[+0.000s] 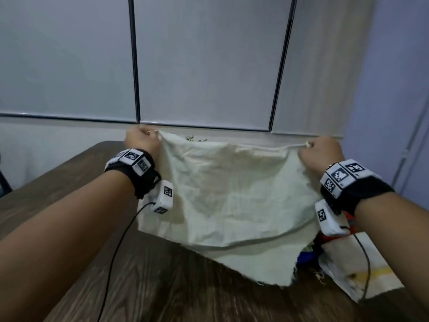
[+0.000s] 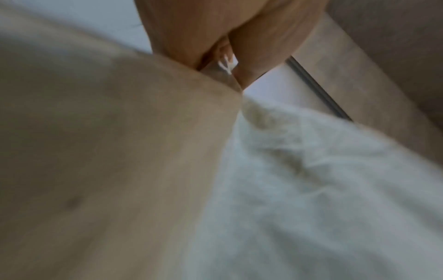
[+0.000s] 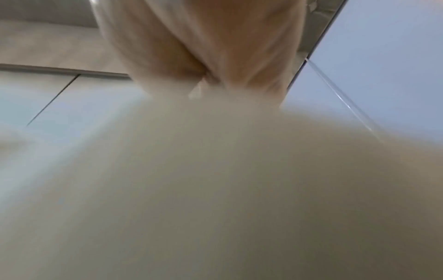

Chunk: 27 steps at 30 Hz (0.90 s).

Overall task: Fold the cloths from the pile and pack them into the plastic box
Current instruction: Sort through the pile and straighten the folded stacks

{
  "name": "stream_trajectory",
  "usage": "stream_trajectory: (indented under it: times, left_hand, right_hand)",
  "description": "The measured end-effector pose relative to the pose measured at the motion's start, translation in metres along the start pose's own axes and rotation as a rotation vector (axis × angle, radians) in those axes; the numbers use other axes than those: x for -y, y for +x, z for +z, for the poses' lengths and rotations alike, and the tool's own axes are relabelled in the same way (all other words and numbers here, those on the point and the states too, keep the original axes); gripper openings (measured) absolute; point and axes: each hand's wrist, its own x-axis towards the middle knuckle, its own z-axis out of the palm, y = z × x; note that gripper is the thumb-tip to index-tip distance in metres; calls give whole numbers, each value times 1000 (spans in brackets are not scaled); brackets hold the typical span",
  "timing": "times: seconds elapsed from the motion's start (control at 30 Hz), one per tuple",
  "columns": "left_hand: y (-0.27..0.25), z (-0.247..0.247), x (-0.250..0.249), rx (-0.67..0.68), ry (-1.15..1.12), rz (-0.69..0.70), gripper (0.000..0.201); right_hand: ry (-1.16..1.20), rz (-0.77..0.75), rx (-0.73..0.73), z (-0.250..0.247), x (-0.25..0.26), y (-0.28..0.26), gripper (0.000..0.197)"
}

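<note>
A large cream cloth [image 1: 229, 196] hangs spread out above the table, its lower edge drooping onto the pile. My left hand [image 1: 141, 140] pinches its top left corner and my right hand [image 1: 321, 151] pinches its top right corner, both raised at the same height. In the left wrist view the cloth [image 2: 311, 189] runs down from the curled fingers of the left hand [image 2: 215, 47]. The right wrist view is filled by the blurred cloth [image 3: 239, 189] under the closed right hand [image 3: 208, 47]. The plastic box is not in view.
The pile [image 1: 311, 249] of other cloths, with red and blue pieces and a white one [image 1: 362, 270], lies at the right under the hanging cloth. The dark wooden table [image 1: 162, 275] stretches to the left and front. A panelled wall [image 1: 209, 66] stands right behind.
</note>
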Motion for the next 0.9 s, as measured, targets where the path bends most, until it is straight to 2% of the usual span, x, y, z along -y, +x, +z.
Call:
stream_trajectory:
  times: [0.07, 0.13, 0.2, 0.27, 0.33, 0.4, 0.47, 0.5, 0.53, 0.57, 0.6, 0.63, 0.7, 0.73, 0.77, 0.83, 0.9]
  left_hand:
    - [-15, -2, -5, 61, -99, 22, 21]
    - [-40, 0, -26, 178, -172, 133, 17]
    - [-69, 5, -53, 306, -222, 253, 15]
    - [-92, 9, -74, 464, -283, 341, 14]
    - [-104, 9, -80, 634, -398, 390, 15]
    - [-101, 6, -76, 732, -444, 458, 23]
    - [-93, 1, -67, 770, -403, 500, 23]
    - [-89, 0, -63, 772, -391, 498, 20]
    - [-86, -1, -59, 767, -400, 489, 19]
    - [-83, -1, -56, 752, -409, 482, 18]
    - [-80, -1, -52, 733, -406, 477, 16]
    - [-76, 0, -48, 706, -387, 466, 14]
    - [-61, 2, -36, 642, -321, 427, 13]
    - [-54, 3, -27, 611, -293, 401, 14]
    - [-47, 5, -19, 585, -275, 375, 15]
    - [-38, 8, -6, 522, -281, 330, 15]
    - [-30, 11, -3, 423, -318, 320, 13]
  right_hand:
    - [144, 17, 84, 4, 13, -13, 35]
    - [474, 10, 217, 14, 38, -32, 32]
    - [781, 7, 410, 22, 71, -55, 18]
    - [919, -36, 607, 25, 98, -69, 12]
    - [919, -113, 721, 25, 110, -73, 17]
    - [855, -165, 682, 25, 110, -70, 25]
    - [735, -277, 480, 27, 102, -65, 18]
    - [599, -371, 359, 30, 96, -62, 32]
    - [398, -472, 279, 35, 87, -58, 57]
    - [176, -524, 260, 40, 80, -56, 83]
    - [-16, -526, 305, 45, 74, -55, 95]
    - [-144, -505, 377, 49, 68, -54, 89]
    - [-190, -441, 508, 55, 58, -46, 38]
    - [-158, -419, 516, 58, 55, -41, 19]
    - [-139, -407, 494, 62, 53, -34, 14]
    - [-114, -411, 404, 68, 54, -22, 18]
    - [-112, -459, 274, 72, 60, -14, 18]
